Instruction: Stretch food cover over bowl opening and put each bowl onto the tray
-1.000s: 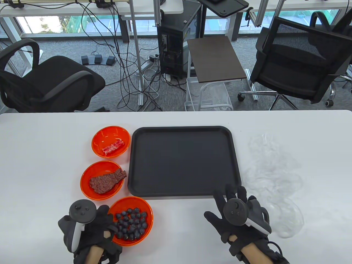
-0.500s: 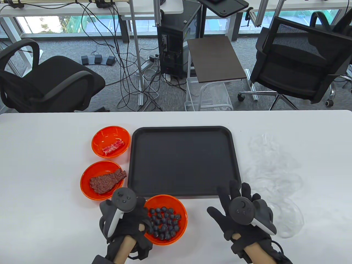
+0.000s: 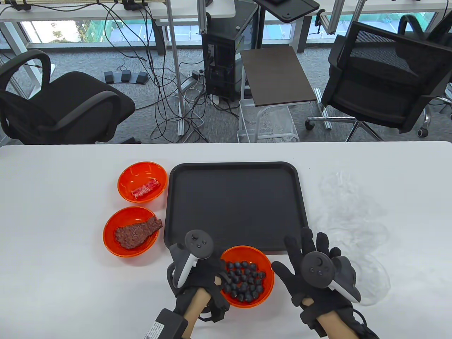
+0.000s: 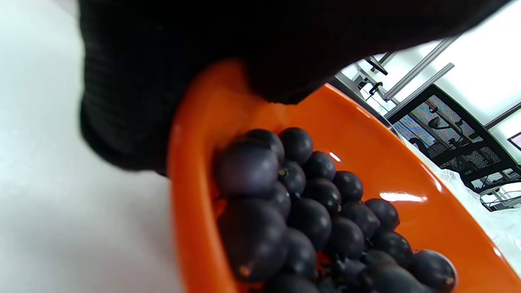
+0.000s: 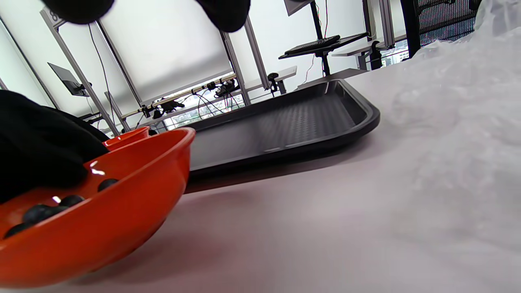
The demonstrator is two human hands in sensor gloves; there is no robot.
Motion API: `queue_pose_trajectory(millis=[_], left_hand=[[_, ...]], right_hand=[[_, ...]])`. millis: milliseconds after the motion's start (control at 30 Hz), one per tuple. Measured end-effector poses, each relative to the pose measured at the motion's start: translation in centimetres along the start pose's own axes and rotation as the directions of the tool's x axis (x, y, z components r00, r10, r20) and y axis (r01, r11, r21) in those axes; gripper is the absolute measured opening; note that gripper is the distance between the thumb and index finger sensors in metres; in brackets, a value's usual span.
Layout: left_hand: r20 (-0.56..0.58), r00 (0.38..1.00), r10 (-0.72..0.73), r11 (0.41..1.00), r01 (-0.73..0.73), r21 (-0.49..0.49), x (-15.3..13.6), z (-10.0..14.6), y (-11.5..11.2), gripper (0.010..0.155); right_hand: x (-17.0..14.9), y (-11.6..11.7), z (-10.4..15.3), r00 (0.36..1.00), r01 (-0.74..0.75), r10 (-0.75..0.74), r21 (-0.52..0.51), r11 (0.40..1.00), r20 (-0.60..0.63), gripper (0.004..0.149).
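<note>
Your left hand [image 3: 197, 279] pinches the near-left rim of the orange bowl of blueberries [image 3: 247, 277], fingers [image 4: 134, 89] curled over its edge. The bowl sits on the worktop [image 3: 63, 275], just in front of the black tray [image 3: 235, 206]. Your right hand [image 3: 312, 273] hovers beside it, fingers spread wide. The clear food covers [image 3: 353, 226] lie furthest right.

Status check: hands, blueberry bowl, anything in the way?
Left hand grips blueberry bowl rim. Right hand open beside it. Bowl uncovered, off tray. Nothing in the way.
</note>
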State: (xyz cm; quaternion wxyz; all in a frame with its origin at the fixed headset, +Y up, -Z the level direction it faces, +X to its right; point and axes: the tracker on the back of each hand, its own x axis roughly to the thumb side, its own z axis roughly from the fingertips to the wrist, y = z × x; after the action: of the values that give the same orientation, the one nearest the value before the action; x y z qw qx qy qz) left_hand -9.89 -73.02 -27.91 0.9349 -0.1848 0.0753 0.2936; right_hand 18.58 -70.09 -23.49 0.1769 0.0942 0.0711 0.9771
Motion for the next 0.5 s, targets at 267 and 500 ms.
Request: queue_pose_trajectory(millis=[267,500], left_hand=[[0.013,1.0,-0.011,1.0,0.011,-0.006,0.23,-0.41,-0.61,0.049],[0.024,1.0,-0.008,1.0,0.008,-0.009,0.26,-0.3,-0.76,0.049]], right_hand=[[0.02,0.06,-0.04,1.0,-0.001,0.001,0.013,1.0,-0.005,0.09],[0.08,0.16,-0.13,1.0,-0.005,0.005,0.025,1.0,-0.002,0.09]])
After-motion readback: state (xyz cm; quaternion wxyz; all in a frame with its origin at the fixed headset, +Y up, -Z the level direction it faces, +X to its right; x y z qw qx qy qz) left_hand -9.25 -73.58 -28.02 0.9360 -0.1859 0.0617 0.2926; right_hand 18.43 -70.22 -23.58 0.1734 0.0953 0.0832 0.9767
